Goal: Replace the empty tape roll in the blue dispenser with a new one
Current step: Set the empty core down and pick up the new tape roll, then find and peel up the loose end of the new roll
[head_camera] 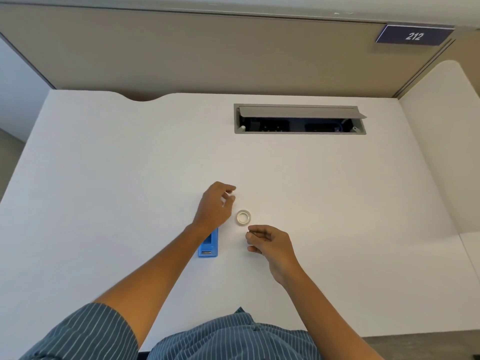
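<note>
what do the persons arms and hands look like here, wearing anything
Both arms are bare from above the elbow down. The left hand and right hand wear no gloves, and no rings, watch or bracelet show. The only clothing is a short-sleeved blue-grey shirt with thin white vertical stripes and a button placket down its front.

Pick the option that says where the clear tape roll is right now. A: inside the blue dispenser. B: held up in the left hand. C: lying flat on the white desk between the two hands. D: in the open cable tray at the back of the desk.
C: the tape roll lies flat on the desk, apart from the blue dispenser, between the left hand and the right hand.
</note>
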